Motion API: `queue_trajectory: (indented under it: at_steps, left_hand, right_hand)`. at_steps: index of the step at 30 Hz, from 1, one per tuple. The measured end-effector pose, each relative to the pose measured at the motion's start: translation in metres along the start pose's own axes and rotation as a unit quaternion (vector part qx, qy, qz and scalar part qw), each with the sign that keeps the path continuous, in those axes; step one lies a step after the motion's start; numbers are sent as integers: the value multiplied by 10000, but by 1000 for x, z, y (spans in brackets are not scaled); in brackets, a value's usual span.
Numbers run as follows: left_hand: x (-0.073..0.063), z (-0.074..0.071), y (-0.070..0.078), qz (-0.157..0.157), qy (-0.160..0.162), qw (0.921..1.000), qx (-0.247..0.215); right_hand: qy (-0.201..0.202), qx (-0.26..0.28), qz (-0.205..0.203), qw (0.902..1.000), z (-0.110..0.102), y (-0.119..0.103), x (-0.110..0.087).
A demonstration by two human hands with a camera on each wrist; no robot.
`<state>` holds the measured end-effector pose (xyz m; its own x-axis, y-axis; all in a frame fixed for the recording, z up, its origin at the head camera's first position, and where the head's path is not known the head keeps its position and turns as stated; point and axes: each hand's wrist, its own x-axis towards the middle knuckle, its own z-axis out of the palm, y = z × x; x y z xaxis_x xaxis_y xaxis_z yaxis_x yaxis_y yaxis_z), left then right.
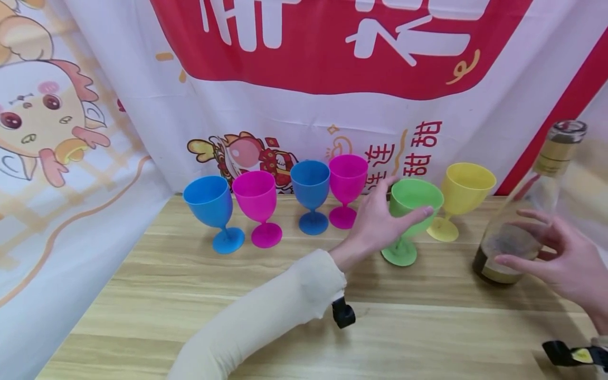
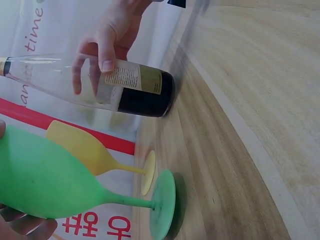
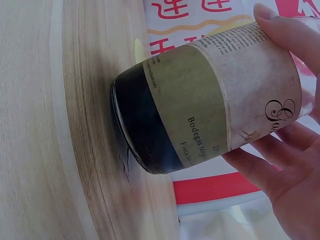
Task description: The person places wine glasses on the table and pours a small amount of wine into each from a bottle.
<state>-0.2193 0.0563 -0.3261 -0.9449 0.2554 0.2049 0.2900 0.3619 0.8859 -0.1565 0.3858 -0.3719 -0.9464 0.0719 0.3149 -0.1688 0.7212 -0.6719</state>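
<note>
My left hand (image 1: 375, 219) grips the bowl of a green plastic goblet (image 1: 414, 196), thumb on the near side and fingers behind. The goblet is upright, its base (image 2: 164, 204) at the tabletop; whether it touches is hard to tell. At the right, my right hand (image 1: 572, 264) holds a clear glass wine bottle (image 3: 187, 105) around its label, thumb on one side and fingers on the other. Dark liquid fills the bottle's lower part, and the bottle stands near the table surface. Just behind the green goblet is a yellow goblet (image 1: 467, 187).
Along the back of the wooden table (image 1: 157, 295) stand a blue goblet (image 1: 209, 203), a pink goblet (image 1: 256, 198), a second blue goblet (image 1: 311, 184) and a second pink goblet (image 1: 348, 179). A printed cloth (image 1: 304, 121) hangs right behind them.
</note>
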Motion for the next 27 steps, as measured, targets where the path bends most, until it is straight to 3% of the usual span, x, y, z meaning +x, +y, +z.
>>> queue_trajectory:
  at_steps: [14, 20, 27]
  left_hand:
    - [-9, -5, -10, 337, -428, 9981, -294]
    - [-8, -6, -11, 260, -612, 9968, -449]
    - [-8, -2, -13, 113, -674, 9948, -756]
  right_hand:
    - [-23, 43, -312, 9995, 0, -2, 4]
    - [-69, -220, -49, 9997, 1, -1, 4]
    - [184, -302, 126, 9993, 4, 5, 1]
